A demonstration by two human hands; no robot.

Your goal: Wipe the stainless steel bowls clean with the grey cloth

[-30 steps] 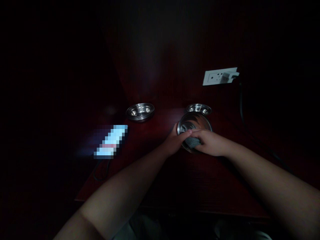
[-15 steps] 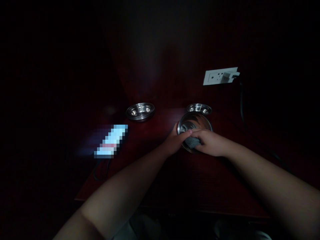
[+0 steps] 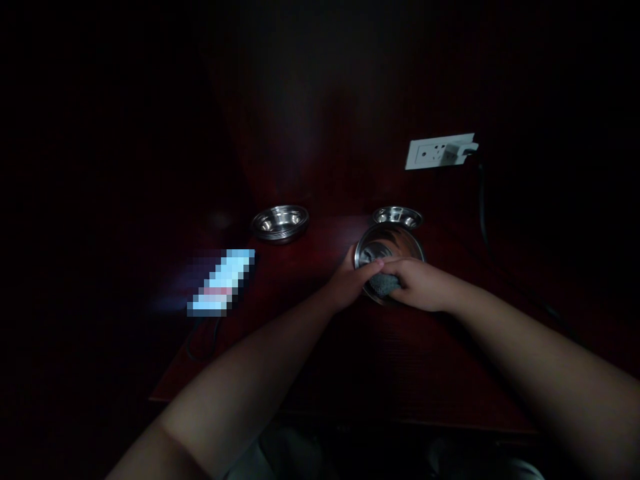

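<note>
A shiny metal bowl (image 3: 411, 243) is tilted toward me above the dark red table. My left hand (image 3: 350, 280) grips its left rim, thumb over the edge and the other fingers hidden behind the wall. Inside the bowl, my right hand (image 3: 417, 283) is closed on a grey-green cloth (image 3: 384, 285), pressing it against the inner surface. Both thumbs come close together near the bowl's middle. Just behind it stands another metal bowl (image 3: 397, 217), smaller and shallow. A stack of shallow metal bowls (image 3: 280, 222) sits to the left, apart from my hands.
A lit phone with a blurred screen (image 3: 223, 283) lies at the left, a thin cable (image 3: 203, 357) below it. On the back wall is a white socket panel (image 3: 439, 152) with a plug, its black cord (image 3: 483, 213) running down to the right. The table's front edge (image 3: 400, 421) shows near me.
Almost nothing differs. Both hands keep their hold on the bowl and the cloth, and the whole view has shifted very slightly.
</note>
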